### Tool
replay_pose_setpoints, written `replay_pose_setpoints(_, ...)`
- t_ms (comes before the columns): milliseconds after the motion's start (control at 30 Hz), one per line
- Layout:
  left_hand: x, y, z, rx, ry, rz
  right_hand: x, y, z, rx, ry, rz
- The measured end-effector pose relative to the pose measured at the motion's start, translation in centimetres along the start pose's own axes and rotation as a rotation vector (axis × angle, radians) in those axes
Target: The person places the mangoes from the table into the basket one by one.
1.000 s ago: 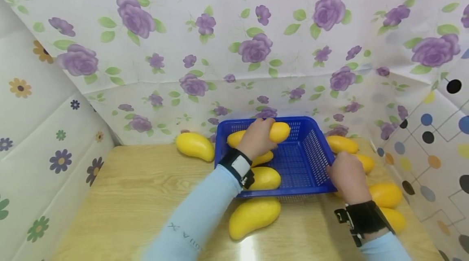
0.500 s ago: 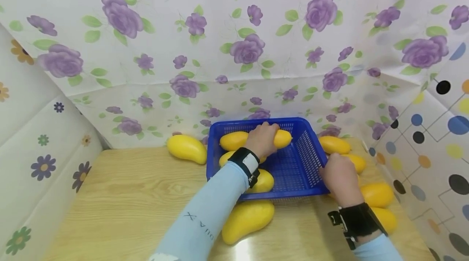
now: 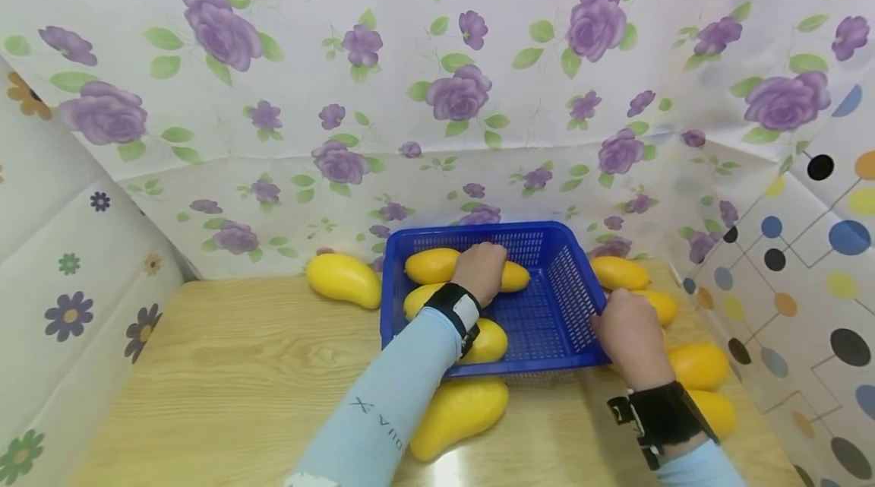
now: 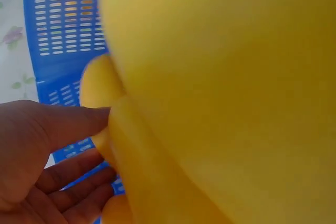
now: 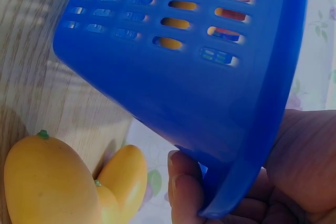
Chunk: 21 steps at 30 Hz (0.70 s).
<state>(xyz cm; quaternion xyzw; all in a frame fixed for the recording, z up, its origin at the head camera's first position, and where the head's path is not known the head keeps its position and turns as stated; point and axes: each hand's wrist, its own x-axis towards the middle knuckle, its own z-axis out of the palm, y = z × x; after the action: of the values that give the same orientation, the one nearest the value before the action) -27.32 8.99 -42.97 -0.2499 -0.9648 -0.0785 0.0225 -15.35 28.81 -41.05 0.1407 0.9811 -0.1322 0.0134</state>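
My left hand (image 3: pixel 481 272) is down inside the blue plastic basket (image 3: pixel 492 370), holding a yellow mango (image 3: pixel 516 276) whose right end shows past the fingers. In the left wrist view the thumb (image 4: pixel 79 124) presses a mango's side, its fingers partly hidden behind. Other mangoes lie in the basket: one at the back left (image 3: pixel 431 265), one in the middle (image 3: pixel 419 299) partly under the wrist, and one at the front (image 3: pixel 488 343). My right hand (image 3: pixel 632 335) grips the basket's right rim (image 5: pixel 252 166), fingers curled under it.
A mango (image 3: pixel 344 279) lies left of the basket and a larger one (image 3: pixel 459 417) in front of it. Several more, such as this mango (image 3: pixel 699 365), lie to the right on the wooden table (image 3: pixel 225 381). Flowered sheets (image 3: pixel 383 115) hang behind and beside.
My left hand has lowered the mango from rim height down into the basket, beside the back-left mango. The right hand stays on the rim. The head view has shifted slightly.
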Motion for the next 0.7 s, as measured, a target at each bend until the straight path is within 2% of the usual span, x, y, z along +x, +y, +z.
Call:
replay_pose_setpoints(267, -0.4, -0.6, 0.2, 0.000, -0.023, 0.024, 0.1, -0.2, 0.0, 0.004, -0.011, 0.009)
replay_pose_setpoints(433, -0.5, -1.0, -0.1, -0.041, -0.058, 0.044, -0.1, -0.2, 0.0, 0.002, 0.005, -0.007)
replay_pose_setpoints(567, -0.8, -1.4, -1.0, -0.092, -0.074, 0.048, -0.1, -0.2, 0.0, 0.004, 0.008, -0.006)
replay_pose_setpoints(700, -1.4, -2.3, -2.6, -0.137, -0.055, 0.049, 0.0, -0.2, 0.0, 0.010, 0.000, 0.006)
